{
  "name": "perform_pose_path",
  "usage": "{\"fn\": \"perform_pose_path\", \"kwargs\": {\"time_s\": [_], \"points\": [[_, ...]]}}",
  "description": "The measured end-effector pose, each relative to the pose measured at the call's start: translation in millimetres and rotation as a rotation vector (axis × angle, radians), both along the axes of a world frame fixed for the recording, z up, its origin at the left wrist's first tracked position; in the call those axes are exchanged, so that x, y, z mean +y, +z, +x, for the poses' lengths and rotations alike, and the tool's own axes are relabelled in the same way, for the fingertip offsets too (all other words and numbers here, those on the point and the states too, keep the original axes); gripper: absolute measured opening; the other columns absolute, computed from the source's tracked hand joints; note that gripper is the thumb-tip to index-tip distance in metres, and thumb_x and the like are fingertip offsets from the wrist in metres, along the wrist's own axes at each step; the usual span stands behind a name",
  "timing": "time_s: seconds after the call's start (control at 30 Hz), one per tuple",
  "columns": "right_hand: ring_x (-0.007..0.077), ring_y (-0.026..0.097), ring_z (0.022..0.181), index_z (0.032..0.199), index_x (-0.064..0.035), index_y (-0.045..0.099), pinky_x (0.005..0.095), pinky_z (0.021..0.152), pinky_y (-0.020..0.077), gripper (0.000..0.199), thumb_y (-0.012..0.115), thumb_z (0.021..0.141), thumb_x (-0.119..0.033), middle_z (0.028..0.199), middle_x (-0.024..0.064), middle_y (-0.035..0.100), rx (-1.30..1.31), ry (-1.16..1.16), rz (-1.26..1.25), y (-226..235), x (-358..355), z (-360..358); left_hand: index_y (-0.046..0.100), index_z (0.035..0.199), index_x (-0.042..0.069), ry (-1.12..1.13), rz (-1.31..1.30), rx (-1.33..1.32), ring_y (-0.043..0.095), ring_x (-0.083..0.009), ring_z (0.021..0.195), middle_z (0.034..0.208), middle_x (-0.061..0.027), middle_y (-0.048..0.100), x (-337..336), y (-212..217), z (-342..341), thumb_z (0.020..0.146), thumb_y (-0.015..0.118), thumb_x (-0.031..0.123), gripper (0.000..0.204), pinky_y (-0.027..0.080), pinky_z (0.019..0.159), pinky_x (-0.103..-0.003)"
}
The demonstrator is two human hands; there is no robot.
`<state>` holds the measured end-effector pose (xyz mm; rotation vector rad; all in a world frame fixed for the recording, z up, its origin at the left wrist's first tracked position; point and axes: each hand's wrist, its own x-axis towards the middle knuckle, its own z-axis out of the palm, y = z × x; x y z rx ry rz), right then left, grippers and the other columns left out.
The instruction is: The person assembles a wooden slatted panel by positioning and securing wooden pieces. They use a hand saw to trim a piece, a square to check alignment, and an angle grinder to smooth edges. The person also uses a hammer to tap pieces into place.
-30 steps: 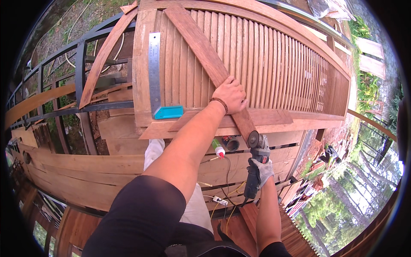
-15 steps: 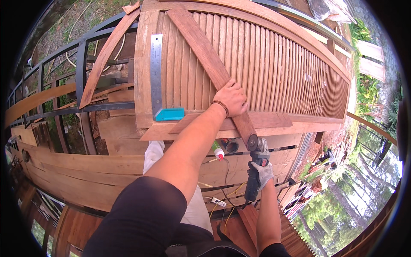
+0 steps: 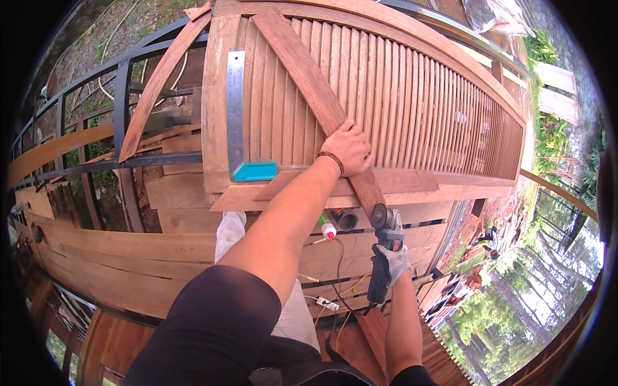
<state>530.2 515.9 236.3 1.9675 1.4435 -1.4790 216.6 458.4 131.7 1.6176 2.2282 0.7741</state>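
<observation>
My bare left hand (image 3: 347,147) is closed around a reddish-brown wooden board (image 3: 302,69), pressing it down. The board lies slantwise across a louvered wooden panel (image 3: 412,96), its lower end jutting past the panel's near edge. In my gloved right hand (image 3: 394,258) is an angle grinder (image 3: 381,276), held upright by its dark body. Its disc (image 3: 378,216) meets the board's lower end, or sits right beside it. Under the board, a shorter wood strip (image 3: 402,181) rests along the panel's near rail. A try square with a steel blade (image 3: 235,109) and turquoise handle (image 3: 255,172) lies to the left.
Below the panel are a bottle with a red tip (image 3: 329,233), a dark cylindrical object (image 3: 348,220) and a white power strip (image 3: 327,303) with cords. Wooden planks (image 3: 129,248) run along the near left. A dark metal frame (image 3: 122,96) stands at left, with another board (image 3: 161,83) leaning on it.
Almost nothing differs. The grinder and my right hand have shifted very slightly, while my left hand and the board stay in place.
</observation>
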Motion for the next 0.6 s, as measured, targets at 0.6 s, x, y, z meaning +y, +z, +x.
{"fn": "perform_pose_path", "kwargs": {"time_s": [0.6], "points": [[0.0242,0.068,0.057,0.096,-0.002,0.063,0.035,0.049,0.0562,0.025,0.08,0.078,-0.004,0.076,0.0105,0.067,0.036,0.003,0.019,-5,9,-6,0.074,0.079,0.008,0.031,0.042,0.016,0.058,-0.0223,0.102,0.087,-0.0063,0.067,0,-3,1,0.084,0.061,0.039,0.034,0.032,0.109,-0.041]]}}
